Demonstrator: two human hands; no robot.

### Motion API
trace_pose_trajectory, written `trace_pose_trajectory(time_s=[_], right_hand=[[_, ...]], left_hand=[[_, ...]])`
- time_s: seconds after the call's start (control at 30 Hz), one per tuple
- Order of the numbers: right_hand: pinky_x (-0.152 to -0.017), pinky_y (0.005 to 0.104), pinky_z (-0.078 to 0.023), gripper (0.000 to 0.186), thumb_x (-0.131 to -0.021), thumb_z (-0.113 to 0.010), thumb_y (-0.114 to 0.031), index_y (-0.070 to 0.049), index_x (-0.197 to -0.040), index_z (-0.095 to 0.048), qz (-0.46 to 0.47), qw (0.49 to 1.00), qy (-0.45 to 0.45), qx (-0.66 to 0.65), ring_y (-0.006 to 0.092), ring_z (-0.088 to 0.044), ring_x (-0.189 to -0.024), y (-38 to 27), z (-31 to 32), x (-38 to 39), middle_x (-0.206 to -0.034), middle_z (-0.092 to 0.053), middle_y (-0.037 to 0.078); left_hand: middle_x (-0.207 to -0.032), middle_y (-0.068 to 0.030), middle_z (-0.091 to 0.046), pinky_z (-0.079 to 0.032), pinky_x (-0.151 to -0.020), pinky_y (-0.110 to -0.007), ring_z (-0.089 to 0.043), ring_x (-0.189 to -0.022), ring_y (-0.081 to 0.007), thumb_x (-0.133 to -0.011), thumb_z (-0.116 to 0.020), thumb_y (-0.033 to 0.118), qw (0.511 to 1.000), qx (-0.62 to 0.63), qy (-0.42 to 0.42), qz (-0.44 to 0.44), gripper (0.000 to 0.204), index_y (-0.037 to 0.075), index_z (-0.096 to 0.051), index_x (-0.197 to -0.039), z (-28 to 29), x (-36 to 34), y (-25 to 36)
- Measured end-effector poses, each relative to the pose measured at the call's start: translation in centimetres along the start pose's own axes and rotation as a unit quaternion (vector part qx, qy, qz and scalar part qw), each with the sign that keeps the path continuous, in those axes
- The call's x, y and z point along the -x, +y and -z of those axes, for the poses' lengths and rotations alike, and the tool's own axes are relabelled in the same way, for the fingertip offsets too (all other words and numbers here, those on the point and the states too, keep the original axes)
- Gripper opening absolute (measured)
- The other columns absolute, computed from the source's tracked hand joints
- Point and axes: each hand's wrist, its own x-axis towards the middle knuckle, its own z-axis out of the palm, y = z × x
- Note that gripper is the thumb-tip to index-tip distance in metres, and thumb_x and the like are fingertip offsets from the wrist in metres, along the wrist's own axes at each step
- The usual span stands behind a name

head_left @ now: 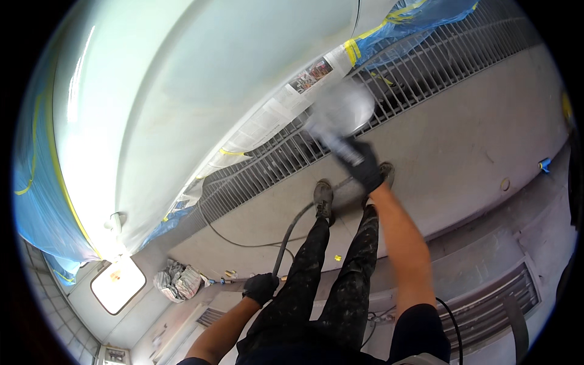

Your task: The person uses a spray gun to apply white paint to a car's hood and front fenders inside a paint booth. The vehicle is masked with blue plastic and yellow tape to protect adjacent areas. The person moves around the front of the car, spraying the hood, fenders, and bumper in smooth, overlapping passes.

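Note:
My right hand (363, 169), in a black glove, is closed around the handle of a paint spray gun (328, 135). The gun is smeared by motion, and a pale round cup (353, 108) shows at its far end. It is held over the floor grating, beside the lower edge of a large pale green vehicle panel (201, 79). My left hand (260, 288), gloved in black too, grips a dark air hose (288, 236) low by my left thigh. From there the hose runs up past my feet toward my right hand.
Newspaper masking (274, 115) with yellow tape lines the panel's lower edge. Blue plastic film (42, 176) hangs at the left. A floor grating (438, 58) runs alongside the panel. Crumpled sheeting (176, 281) lies at lower left. A thinner hose (243, 245) loops across the floor.

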Motion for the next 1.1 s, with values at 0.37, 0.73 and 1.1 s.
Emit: trace_pose_trajectory(time_s=[0.37, 0.73, 1.1], right_hand=[[-0.079, 0.0278, -0.051, 0.03, -0.084, -0.074, -0.01, 0.003, -0.11, -0.067, -0.013, 0.919, 0.373, -0.123, 0.0131, -0.064, -0.089, 2.9, 16.8, -10.3, -0.102, -0.069, 0.006], [-0.074, 0.0434, -0.054, 0.036, -0.071, -0.078, -0.025, -0.009, -0.102, -0.068, 0.035, 0.989, -0.119, 0.081, 0.0355, -0.067, -0.084, 4.5, -8.8, 3.5, -0.091, -0.069, 0.017], [-0.081, 0.0279, -0.051, 0.03, -0.088, -0.07, -0.013, 0.003, -0.114, -0.066, 0.008, 0.923, 0.322, -0.211, 0.0153, -0.065, -0.093, 6.9, 21.2, -10.0, -0.103, -0.069, 0.007]], left_hand=[[-0.069, -0.0172, -0.066, -0.05, -0.061, -0.051, -0.065, -0.066, -0.0389, -0.092, -0.046, 0.034, 0.997, 0.04, 0.068, -0.017, 0.035, 0.009, -0.067, -0.078, 2.8, -3.8, 3.5], [-0.071, -0.015, -0.068, -0.051, -0.064, -0.051, -0.068, -0.07, -0.0357, -0.091, -0.046, 0.037, 1.0, -0.009, -0.016, -0.021, 0.038, 0.009, -0.069, -0.078, 0.2, -3.4, 2.2], [-0.074, -0.0152, -0.067, -0.051, -0.064, -0.051, -0.067, -0.072, -0.0357, -0.089, -0.049, 0.036, 0.998, -0.016, 0.054, -0.029, 0.032, 0.012, -0.067, -0.078, 0.0, -3.5, 5.0]])
